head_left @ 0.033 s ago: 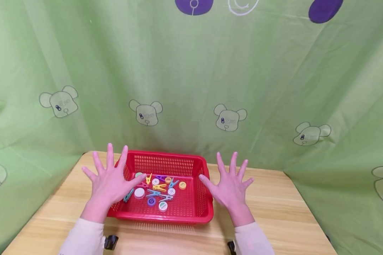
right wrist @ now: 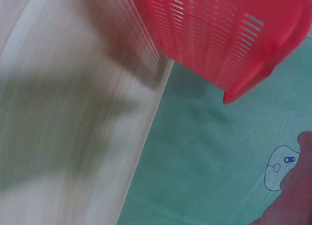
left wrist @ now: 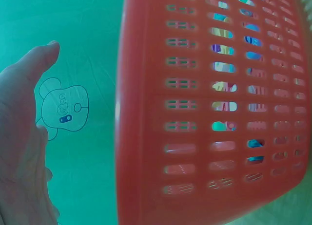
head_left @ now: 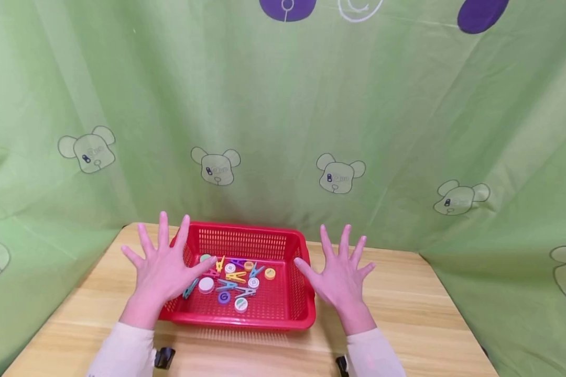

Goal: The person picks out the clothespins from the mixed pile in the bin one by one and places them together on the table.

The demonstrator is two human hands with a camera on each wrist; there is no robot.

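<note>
A red plastic basket (head_left: 250, 320) holds several small bottle caps and clothespins. Among them lie a white cap (head_left: 206, 285), a purple cap (head_left: 224, 297), a yellow cap (head_left: 270, 273), a yellow clothespin (head_left: 236, 277) and a teal clothespin (head_left: 190, 288). My left hand (head_left: 162, 272), fingers spread, hovers at the basket's left side and hides part of its rim. On the other side my right hand (head_left: 341, 277) is spread too, its thumb overlapping the right rim in the head view. Neither hand holds anything. In the left wrist view the thumb (left wrist: 36, 62) stands apart from the basket wall (left wrist: 141, 137).
The basket stands on a light wooden table (head_left: 396, 314), near its back edge. Green cloth (head_left: 283, 104) with printed bear heads hangs behind and at both sides. A black piece (head_left: 164, 358) shows at the left cuff, and another (head_left: 342, 365) at the right cuff.
</note>
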